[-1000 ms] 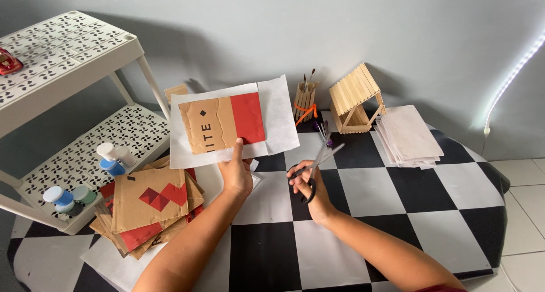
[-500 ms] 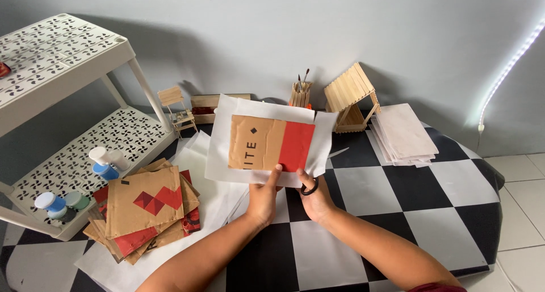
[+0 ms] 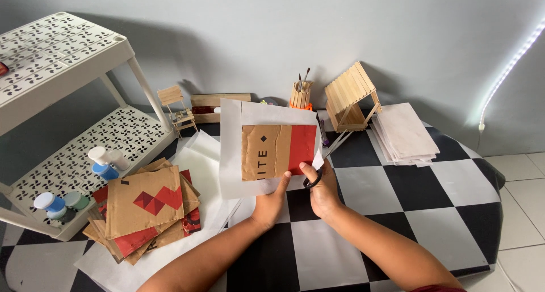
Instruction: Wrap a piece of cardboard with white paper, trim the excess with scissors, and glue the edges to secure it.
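Cardboard piece (image 3: 278,151) on white paper (image 3: 231,155), gripped between both hands

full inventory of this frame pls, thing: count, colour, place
cardboard piece: 1, brown and red, on the white sheet, held up at centre
white sheet: 1, white, behind the cardboard piece
scissors: 1, black handles, in right hand
cardboard stack: 1, brown and red, floor at left
stick house: 1, pale wood, by the wall
brush holder: 1, wood and orange, left of the stick house
paper stack: 1, white, right of the stick house
mini chair: 1, wood, by the shelf rack
shelf rack: 1, white, far left
paint pots: several, blue, white and green, lower shelf
left hand: grip on the sheet's bottom edge
right hand: holds the scissors
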